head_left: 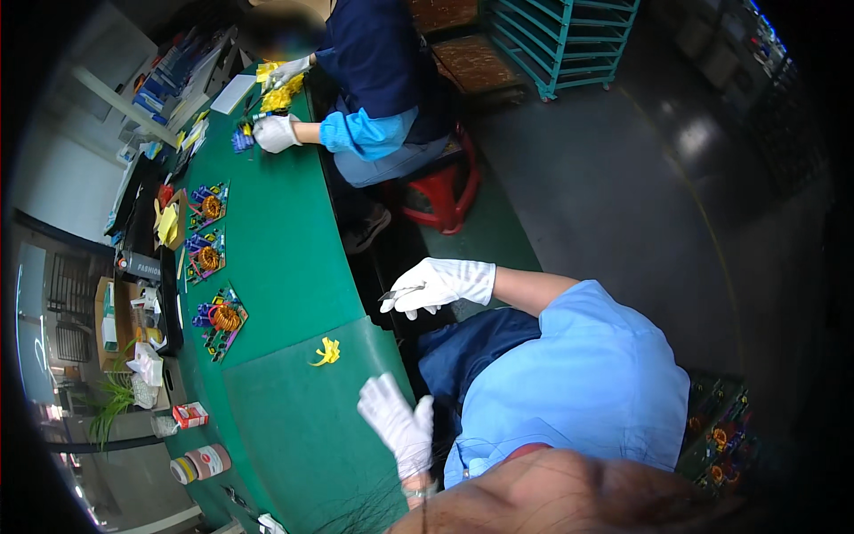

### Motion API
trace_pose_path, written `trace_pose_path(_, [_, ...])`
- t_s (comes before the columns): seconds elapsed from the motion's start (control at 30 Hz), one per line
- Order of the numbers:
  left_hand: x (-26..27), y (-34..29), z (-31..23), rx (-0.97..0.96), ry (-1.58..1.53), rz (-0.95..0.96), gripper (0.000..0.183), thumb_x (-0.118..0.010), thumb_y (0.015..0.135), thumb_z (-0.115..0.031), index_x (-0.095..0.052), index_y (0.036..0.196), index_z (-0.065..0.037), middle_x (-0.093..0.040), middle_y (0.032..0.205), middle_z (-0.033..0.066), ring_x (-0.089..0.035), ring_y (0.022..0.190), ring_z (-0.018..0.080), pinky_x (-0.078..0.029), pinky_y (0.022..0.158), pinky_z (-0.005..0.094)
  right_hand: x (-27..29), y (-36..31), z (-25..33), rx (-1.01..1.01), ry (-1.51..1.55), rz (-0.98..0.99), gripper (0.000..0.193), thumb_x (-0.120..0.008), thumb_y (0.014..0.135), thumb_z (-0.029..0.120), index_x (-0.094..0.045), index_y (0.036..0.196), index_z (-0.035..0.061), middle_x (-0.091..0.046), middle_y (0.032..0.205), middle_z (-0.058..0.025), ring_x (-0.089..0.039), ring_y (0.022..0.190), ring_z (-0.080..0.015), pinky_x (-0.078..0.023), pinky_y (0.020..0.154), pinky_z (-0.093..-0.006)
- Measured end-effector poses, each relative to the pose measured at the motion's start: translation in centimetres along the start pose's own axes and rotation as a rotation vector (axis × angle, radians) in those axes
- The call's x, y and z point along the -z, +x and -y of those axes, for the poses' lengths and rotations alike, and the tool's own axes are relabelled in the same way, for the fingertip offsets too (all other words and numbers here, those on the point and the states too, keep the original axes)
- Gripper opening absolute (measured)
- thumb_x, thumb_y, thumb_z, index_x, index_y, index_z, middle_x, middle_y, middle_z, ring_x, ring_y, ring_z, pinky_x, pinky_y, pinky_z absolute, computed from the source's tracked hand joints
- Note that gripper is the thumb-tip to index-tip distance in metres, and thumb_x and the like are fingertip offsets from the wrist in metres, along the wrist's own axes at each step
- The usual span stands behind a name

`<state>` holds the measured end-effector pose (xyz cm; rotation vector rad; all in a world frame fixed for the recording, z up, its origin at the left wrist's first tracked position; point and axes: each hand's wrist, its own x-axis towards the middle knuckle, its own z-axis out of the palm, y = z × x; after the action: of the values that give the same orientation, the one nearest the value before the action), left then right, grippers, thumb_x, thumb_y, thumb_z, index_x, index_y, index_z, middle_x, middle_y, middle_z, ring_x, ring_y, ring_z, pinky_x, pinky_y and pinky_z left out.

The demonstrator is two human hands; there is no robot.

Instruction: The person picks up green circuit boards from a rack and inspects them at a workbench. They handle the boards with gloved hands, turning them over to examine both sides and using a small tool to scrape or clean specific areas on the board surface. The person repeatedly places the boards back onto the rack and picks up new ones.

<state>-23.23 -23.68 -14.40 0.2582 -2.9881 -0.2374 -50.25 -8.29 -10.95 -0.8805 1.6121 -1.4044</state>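
My right hand [436, 283], in a white glove, is closed around a slim grey metal tool [400, 293] by the bench edge. The tool's pointed end sticks out past the fingers; its exact kind is unclear. My left hand [397, 425], also gloved in white, hovers or rests over the near edge of the green mat [276, 427], fingers stretched and thumb apart, holding nothing. A small tangle of yellow strips [327, 351] lies on the mat between the hands and the circuit boards. The nearest circuit board [221, 321] carries a copper-coloured coil and blue parts.
Two similar boards, a middle one [205, 255] and a far one [208, 204], line the green bench [294, 231]. A co-worker [382, 98] in white gloves handles yellow and blue pieces on a red stool [440, 191]. Tape rolls [203, 464] and a red-white box [189, 415] sit along the bench.
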Motion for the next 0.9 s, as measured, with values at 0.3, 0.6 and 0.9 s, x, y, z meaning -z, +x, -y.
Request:
trace_pose_path(0.3, [7.1, 7.0, -1.4, -0.197, -0.662, 0.119, 0.047, -0.073, 0.084, -0.022, -0.062, 0.127, -0.007, -0.063, 0.128, 0.0148, -0.048, 0.131, 0.0397, -0.03, 0.115, 0.0469, 1.6, 4.7, -0.7, 0.266, -0.07, -0.02, 0.032, -0.065, 0.095, 0.025, -0.068, 0.125, 0.0155, -0.073, 0.104, -0.0032, -0.062, 0.078, -0.0068, -0.053, 0.076, -0.0253])
trace_pose_path(0.6, [7.9, -17.9, 10.7, 0.941, -0.063, -0.58, 0.043, -0.068, 0.09, -0.011, -0.057, 0.129, 0.003, -0.061, 0.129, 0.0192, -0.058, 0.119, 0.0293, -0.043, 0.104, 0.0405, 0.1, 26.9, 1.8, 0.539, -0.747, -0.214, 0.029, -0.066, 0.086, 0.019, -0.069, 0.114, 0.0124, -0.068, 0.102, -0.0123, -0.065, 0.096, -0.0282, -0.052, 0.086, -0.0371])
trace_pose_path(0.9, [3.7, -25.0, 5.1, 1.406, -0.382, -0.82, 0.048, -0.07, 0.089, -0.019, -0.057, 0.13, 0.002, -0.057, 0.134, 0.022, -0.052, 0.126, 0.0332, -0.038, 0.109, 0.0392, -15.5, 44.2, 6.2, 0.736, -1.199, 0.221, 0.029, -0.05, 0.094, 0.018, -0.066, 0.118, 0.0194, -0.068, 0.116, -0.0133, -0.066, 0.1, -0.0348, -0.054, 0.086, -0.044])
